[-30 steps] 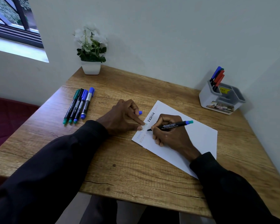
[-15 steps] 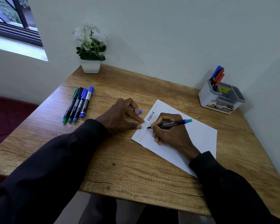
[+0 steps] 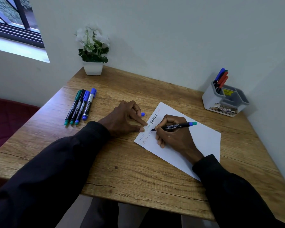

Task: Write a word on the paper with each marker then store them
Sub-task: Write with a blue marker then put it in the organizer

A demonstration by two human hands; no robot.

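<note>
A white paper [image 3: 202, 142] lies on the wooden table [image 3: 138, 178], with several coloured words along its left edge. My right hand [image 3: 173, 134] grips a black marker [image 3: 176, 126] with a blue and teal end, its tip on the paper. My left hand [image 3: 125, 119] rests beside the paper, thumb and forefinger pressing its left edge, and its curled fingers hold a blue cap [image 3: 142, 114]. Several markers [image 3: 80, 106] lie side by side at the left of the table. A grey organiser [image 3: 224, 102] at the back right holds blue and red markers [image 3: 220, 78].
A white pot with a flowering plant [image 3: 93, 51] stands at the table's back left corner against the wall. A window is at the upper left. The wall runs close along the table's right side.
The marker tip has moved slightly down and left along the written line. My left hand has stayed on the paper's edge.
</note>
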